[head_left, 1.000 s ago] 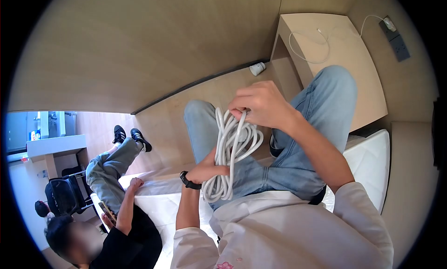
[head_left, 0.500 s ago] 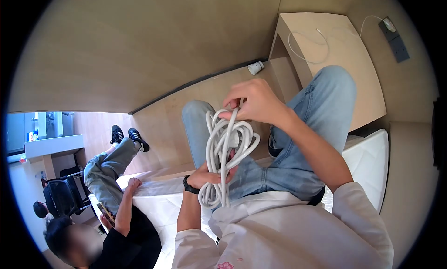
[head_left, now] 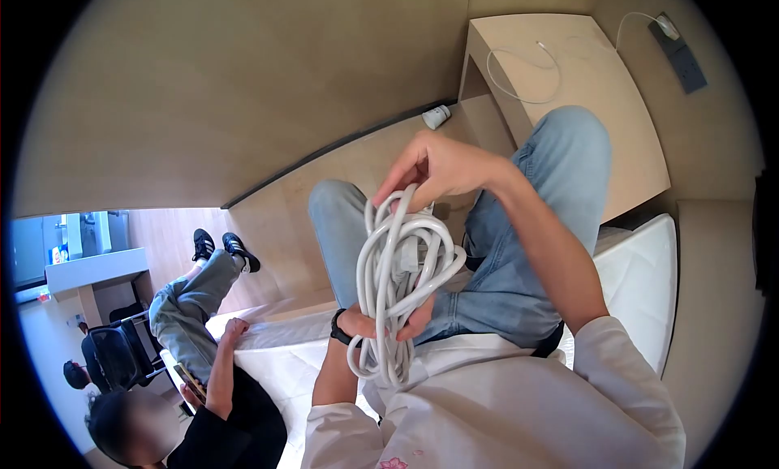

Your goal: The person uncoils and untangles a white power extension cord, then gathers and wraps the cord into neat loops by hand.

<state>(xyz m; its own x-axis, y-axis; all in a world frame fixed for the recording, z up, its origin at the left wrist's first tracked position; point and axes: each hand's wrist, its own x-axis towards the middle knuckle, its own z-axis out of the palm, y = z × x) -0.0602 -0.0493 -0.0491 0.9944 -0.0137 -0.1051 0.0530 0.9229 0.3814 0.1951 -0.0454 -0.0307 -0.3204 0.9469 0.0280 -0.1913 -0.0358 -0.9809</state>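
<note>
A thick white cable [head_left: 380, 266], wound into several loose loops, hangs above my lap. My left hand [head_left: 363, 321], with a black watch on the wrist, is closed around the lower part of the bundle. At the top of the loops, my right hand [head_left: 446, 167] pinches the cable between thumb and fingers. A pale block-like part [head_left: 408, 256], perhaps a plug, shows partly among the loops; its exact kind is hidden.
A wooden cabinet [head_left: 584, 79] carries a thin white charging cord [head_left: 519, 100] leading to a wall socket [head_left: 686, 67]. A white cup-like container [head_left: 436, 117] lies by the wall. On the mattress [head_left: 284, 363] at left, another person [head_left: 235, 412] sits holding a phone.
My right hand has moved slightly left and now grips the top of the loops. The bundle has tilted and spread a little to the right; my left hand still holds it.
</note>
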